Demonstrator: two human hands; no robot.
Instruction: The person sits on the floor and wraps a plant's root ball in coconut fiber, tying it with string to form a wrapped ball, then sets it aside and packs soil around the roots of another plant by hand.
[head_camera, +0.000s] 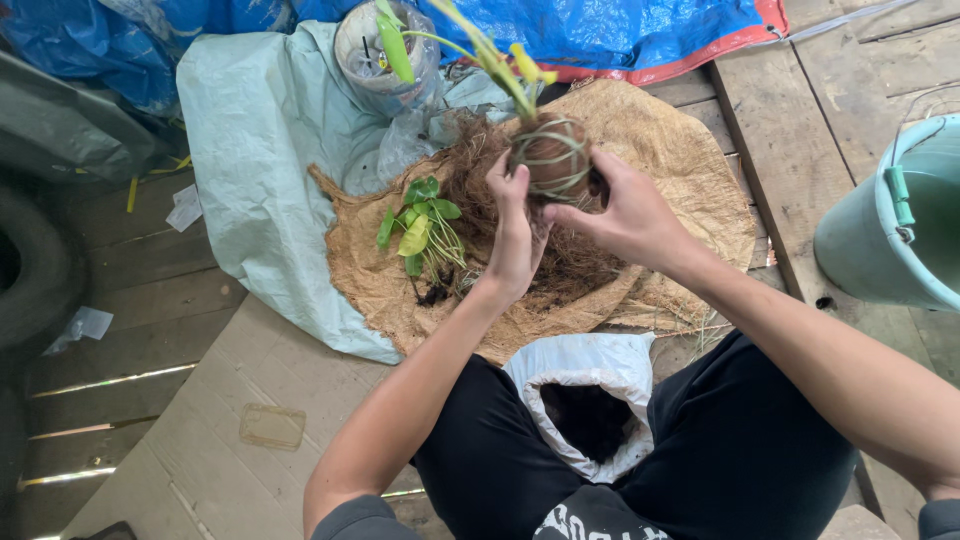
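A brown fibre-wrapped root ball (550, 155), bound with pale string, is held up above a sheet of coconut fibre (655, 130). Yellow-green stems and leaves (490, 55) rise from the ball. My left hand (515, 235) grips the ball's left and lower side. My right hand (625, 215) holds its right side, fingers around it. A small loose plant (420, 225) with green leaves lies on the fibre sheet, left of my left hand. Loose fibre strands hang below the ball.
A white bag of dark soil (585, 400) stands open between my knees. A pale green bucket (890, 225) stands at the right. A pale tarp (265, 150), a blue tarp (620, 30), a plastic pot (375, 60) and a tyre (35, 265) lie around on wooden planks.
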